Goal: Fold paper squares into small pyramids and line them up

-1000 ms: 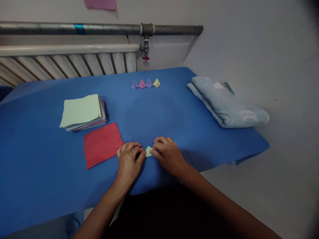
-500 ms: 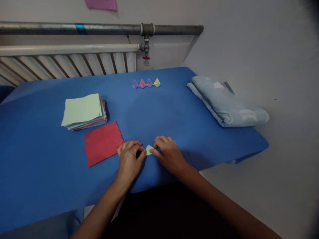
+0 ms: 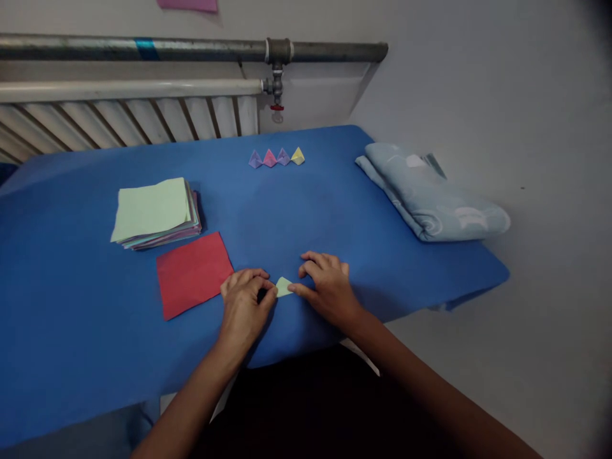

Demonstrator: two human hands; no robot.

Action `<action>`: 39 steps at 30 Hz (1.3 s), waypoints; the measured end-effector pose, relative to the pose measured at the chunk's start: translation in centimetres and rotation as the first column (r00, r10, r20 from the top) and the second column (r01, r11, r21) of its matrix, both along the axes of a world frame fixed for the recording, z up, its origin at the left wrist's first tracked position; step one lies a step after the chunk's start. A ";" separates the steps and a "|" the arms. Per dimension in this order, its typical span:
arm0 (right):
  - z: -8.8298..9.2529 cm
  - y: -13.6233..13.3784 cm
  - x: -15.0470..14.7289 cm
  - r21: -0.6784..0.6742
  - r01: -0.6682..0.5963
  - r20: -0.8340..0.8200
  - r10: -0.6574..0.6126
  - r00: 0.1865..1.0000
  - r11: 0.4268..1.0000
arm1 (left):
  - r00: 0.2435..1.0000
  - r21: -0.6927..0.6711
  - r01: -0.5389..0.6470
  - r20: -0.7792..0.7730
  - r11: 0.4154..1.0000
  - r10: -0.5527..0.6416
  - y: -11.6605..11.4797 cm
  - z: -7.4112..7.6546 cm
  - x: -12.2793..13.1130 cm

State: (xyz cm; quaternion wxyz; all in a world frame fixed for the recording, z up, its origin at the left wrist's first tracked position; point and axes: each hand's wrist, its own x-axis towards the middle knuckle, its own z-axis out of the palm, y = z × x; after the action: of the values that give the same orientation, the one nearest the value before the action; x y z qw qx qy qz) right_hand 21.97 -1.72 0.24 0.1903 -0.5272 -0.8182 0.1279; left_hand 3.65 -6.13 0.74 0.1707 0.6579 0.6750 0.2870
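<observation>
Between my hands, near the table's front edge, lies a small folded piece of light green paper [image 3: 284, 287]. My left hand [image 3: 246, 298] pinches its left corner between thumb and forefinger. The thumb of my right hand [image 3: 327, 287] touches the paper's right side, while the other fingers are lifted and spread apart from it. A red sheet of paper [image 3: 194, 275] lies flat just left of my left hand, close to its knuckles. Farther back stands a row of several small folded paper pieces [image 3: 270, 159], purple, pink and yellow, joined at their corners.
A stack of coloured paper [image 3: 152, 210], light green on top, sits at the left on the blue-covered table [image 3: 296, 210]. At the right lies a folded grey-blue blanket [image 3: 433, 194] beside the wall. A radiator [image 3: 143, 121] and a metal pipe [image 3: 201, 51] run behind the table.
My right forefinger and the fingers beside it have lifted and spread away from the green paper, its thumb staying there. My left hand keeps its pinch. The whole view has shifted slightly.
</observation>
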 end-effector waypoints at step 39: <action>1.9 0.5 -4.0 -0.450 -0.252 -0.418 0.047 0.907 0.857 | 0.967 -0.167 0.248 -0.017 0.954 -0.254 1.3 1.1 -2.6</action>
State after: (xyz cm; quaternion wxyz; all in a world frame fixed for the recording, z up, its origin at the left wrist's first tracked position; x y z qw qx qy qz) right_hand 17.93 -1.18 2.09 0.1984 -0.4551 -0.7422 0.4501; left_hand 1.07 -4.83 1.83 0.2463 0.7275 0.6102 0.1942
